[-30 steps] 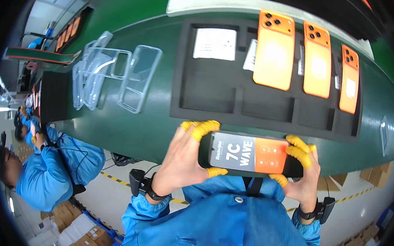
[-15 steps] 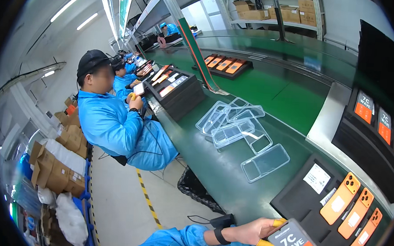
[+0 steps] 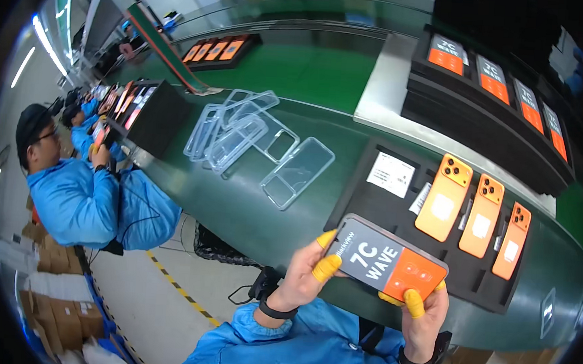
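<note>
Green bench (image 3: 237, 202): tray (image 3: 396, 214) holds 3 orange phones (image 3: 480, 225); left fingers (image 3: 326, 268) and right fingers (image 3: 415, 303) grip grey-orange phone (image 3: 391, 260).

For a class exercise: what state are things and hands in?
Grey and orange rectangular phone: held, printed face up
Left hand, yellow fingertip covers: gripping phone
Right hand, likewise covered: gripping phone
Three orange rectangular phones: camera sides up
Black foam tray: partly filled
Clear plastic cases: mostly overlapping
</note>
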Motion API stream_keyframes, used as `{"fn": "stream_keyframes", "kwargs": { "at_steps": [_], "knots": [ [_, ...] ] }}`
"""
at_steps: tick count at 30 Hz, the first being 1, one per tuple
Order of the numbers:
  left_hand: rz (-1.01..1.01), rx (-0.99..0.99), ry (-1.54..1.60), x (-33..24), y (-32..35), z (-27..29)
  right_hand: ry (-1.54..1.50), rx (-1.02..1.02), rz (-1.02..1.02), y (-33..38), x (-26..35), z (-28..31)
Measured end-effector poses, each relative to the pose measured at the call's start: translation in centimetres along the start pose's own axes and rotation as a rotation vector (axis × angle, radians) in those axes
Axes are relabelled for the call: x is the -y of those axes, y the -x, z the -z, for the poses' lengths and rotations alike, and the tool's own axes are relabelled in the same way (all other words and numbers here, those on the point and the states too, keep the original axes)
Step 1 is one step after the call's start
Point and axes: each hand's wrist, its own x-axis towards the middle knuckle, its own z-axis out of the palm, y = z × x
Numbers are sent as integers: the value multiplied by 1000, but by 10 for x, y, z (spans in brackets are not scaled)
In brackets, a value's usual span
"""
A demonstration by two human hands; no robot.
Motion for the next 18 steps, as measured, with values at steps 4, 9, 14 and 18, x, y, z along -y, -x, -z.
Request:
{"fn": "stream_keyframes", "kwargs": {
  "at_steps": [4, 9, 14, 18],
  "knots": [
    [4, 15, 167, 6, -11, -4, 58, 161, 73, 3, 15, -3],
    [-66, -66, 254, 3, -9, -29, -4, 53, 65, 0, 7, 4],
    [-81, -156, 53, 10, -9, -32, -108, 97, 26, -17, 1, 11],
    [-186, -180, 104, 18, -13, -31, -53, 74, 7, -21, -2, 20]
  ]
}}
